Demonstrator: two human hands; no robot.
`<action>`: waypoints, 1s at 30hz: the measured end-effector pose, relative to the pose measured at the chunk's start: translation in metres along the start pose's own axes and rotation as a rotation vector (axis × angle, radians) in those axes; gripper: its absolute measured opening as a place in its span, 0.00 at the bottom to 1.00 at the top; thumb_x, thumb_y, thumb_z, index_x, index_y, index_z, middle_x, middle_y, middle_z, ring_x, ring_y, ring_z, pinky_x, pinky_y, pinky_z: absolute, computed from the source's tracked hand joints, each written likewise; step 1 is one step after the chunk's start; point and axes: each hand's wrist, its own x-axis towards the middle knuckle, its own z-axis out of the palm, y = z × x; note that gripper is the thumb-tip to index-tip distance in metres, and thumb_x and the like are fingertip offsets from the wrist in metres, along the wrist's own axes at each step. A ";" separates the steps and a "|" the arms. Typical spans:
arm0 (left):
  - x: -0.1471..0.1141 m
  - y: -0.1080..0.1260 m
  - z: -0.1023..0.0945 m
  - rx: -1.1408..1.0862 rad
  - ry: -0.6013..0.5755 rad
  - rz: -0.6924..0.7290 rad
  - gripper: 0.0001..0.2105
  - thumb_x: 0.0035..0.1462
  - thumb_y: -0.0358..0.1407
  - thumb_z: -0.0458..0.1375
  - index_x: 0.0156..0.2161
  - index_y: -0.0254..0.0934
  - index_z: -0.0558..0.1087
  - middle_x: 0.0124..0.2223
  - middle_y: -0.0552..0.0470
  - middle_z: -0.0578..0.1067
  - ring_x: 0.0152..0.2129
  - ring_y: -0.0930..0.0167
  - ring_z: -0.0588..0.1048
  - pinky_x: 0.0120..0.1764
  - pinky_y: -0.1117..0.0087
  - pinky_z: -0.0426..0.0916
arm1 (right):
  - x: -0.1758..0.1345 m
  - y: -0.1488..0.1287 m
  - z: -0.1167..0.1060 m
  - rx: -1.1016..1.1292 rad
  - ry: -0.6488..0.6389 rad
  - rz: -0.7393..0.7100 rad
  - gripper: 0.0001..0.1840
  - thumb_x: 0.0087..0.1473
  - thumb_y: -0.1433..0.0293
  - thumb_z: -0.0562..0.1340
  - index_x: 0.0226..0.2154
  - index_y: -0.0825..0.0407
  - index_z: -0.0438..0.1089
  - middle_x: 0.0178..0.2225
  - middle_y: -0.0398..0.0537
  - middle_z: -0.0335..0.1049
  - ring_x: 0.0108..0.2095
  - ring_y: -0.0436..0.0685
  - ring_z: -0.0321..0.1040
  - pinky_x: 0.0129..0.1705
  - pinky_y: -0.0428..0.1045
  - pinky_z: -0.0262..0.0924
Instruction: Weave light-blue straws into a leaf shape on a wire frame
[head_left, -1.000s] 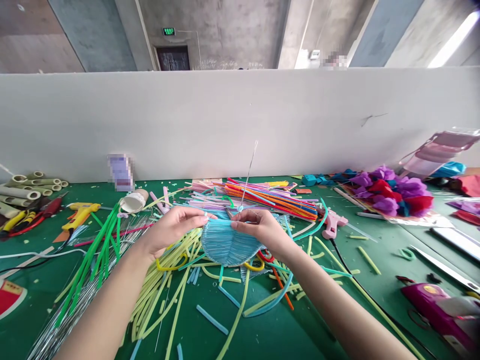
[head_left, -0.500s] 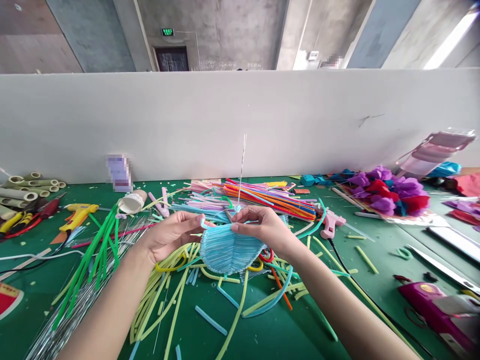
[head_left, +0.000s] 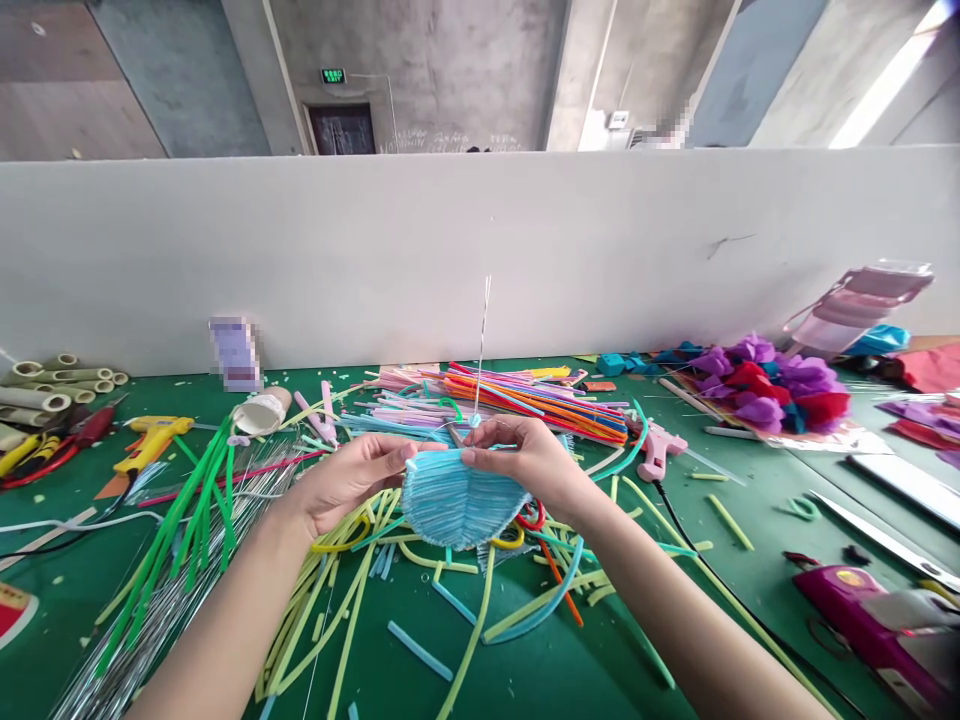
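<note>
A light blue, leaf-shaped piece of fuzzy pipe cleaners [head_left: 465, 500] hangs between my hands above the table, its rows meeting at a centre line. My left hand [head_left: 360, 480] is closed at its upper left corner, thumb and fingers pinching the short pipe cleaner end there. Along the top edge on the right, my right hand [head_left: 517, 455] grips the piece, thumb in front and fingers behind. A thin twisted wire [head_left: 484, 330] rises upright from beside the right fingers. What the fingers hold behind the piece is hidden.
Yellow-green pipe cleaners [head_left: 345, 620] lie scattered below, and a colourful bundle [head_left: 540, 405] lies behind. A pink glue gun [head_left: 660, 450] is at right, a yellow one [head_left: 154, 440] at left. Scissors [head_left: 862, 530], silver wires [head_left: 165, 600] and purple-red flowers [head_left: 780, 385] surround them.
The pipe cleaner end at the upper left corner stood up in a curl and now lies lower, under my left thumb. My right hand keeps its grip. The whole view has shifted slightly.
</note>
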 end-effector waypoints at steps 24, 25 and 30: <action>-0.020 0.021 0.005 0.241 0.053 0.036 0.10 0.49 0.40 0.68 0.35 0.38 0.79 0.32 0.54 0.77 0.28 0.72 0.73 0.32 0.74 0.67 | -0.010 0.004 -0.020 0.512 -0.893 0.193 0.36 0.42 0.66 0.73 0.54 0.53 0.69 0.55 0.60 0.69 0.54 0.65 0.68 0.55 0.57 0.60; -0.021 0.022 0.005 0.295 0.018 0.033 0.10 0.49 0.40 0.68 0.36 0.38 0.79 0.33 0.54 0.76 0.30 0.72 0.73 0.33 0.74 0.67 | -0.009 0.005 -0.020 0.482 -0.898 0.221 0.33 0.44 0.66 0.72 0.53 0.54 0.70 0.53 0.60 0.71 0.51 0.64 0.71 0.52 0.57 0.64; -0.021 0.023 0.005 0.412 -0.099 0.008 0.20 0.48 0.37 0.69 0.48 0.42 0.73 0.31 0.59 0.72 0.28 0.75 0.69 0.30 0.78 0.63 | -0.002 0.012 -0.003 0.395 -0.533 0.231 0.16 0.57 0.61 0.65 0.43 0.55 0.72 0.41 0.55 0.77 0.31 0.53 0.77 0.30 0.43 0.69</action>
